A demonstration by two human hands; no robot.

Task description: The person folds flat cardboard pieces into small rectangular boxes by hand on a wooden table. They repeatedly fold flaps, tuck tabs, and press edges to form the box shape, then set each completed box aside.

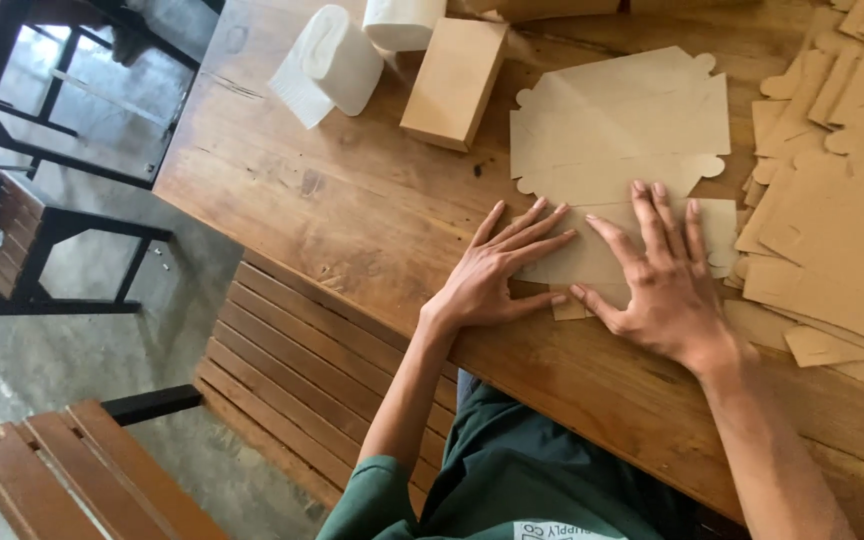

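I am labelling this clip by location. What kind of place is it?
Probably a small packing workshop or café area: flat brown cardboard box blanks stacked on a wooden table, slatted wooden benches and a concrete floor.

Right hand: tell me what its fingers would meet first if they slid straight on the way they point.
The right hand lies flat on a folded brown cardboard sheet, fingers pointing up the table. Sliding on, they would probably first meet the edge of the flat brown cardboard box blank with scalloped tabs.
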